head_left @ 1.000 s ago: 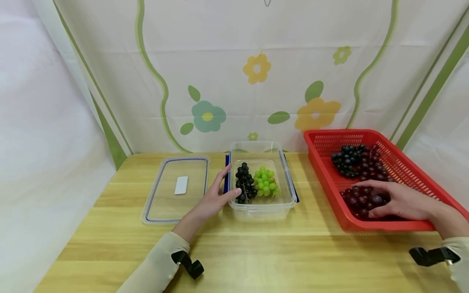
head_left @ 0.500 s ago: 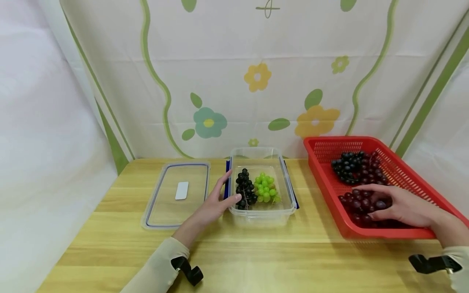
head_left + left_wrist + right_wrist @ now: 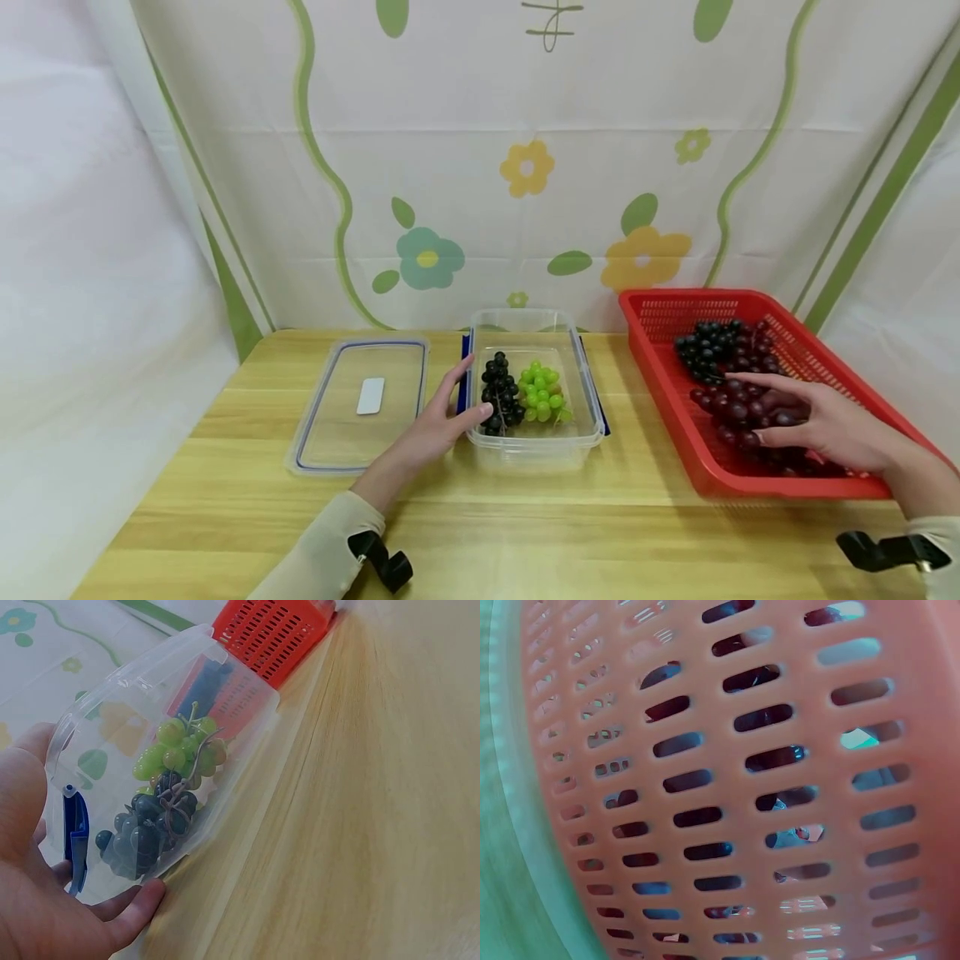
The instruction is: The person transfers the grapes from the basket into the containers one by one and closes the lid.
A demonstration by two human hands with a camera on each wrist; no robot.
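My left hand (image 3: 427, 425) rests against the left side of a clear plastic container (image 3: 536, 442), its fingers and thumb extended. In the left wrist view the fingers lie by the blue latch (image 3: 76, 832) and the thumb reaches along the near wall. Inside lie a black grape bunch (image 3: 499, 392) and a green grape bunch (image 3: 542, 392). Over at the red basket (image 3: 671, 425), my right hand (image 3: 836, 425) grips a bunch of red grapes (image 3: 738, 408) with curled fingers. The right wrist view shows only the basket's slotted wall (image 3: 727, 772), hiding that hand.
A clear lid (image 3: 333, 446) with a blue seal and white label lies left of the container. More black grapes (image 3: 703, 350) and dark red grapes (image 3: 759, 354) lie at the back of the basket. A flowered curtain (image 3: 570, 200) hangs behind the wooden table (image 3: 540, 533).
The red grape bunch has shifted up and slightly left in my right hand, baring some basket floor beneath it. My left hand stays at the container. The head view has tilted up a little.
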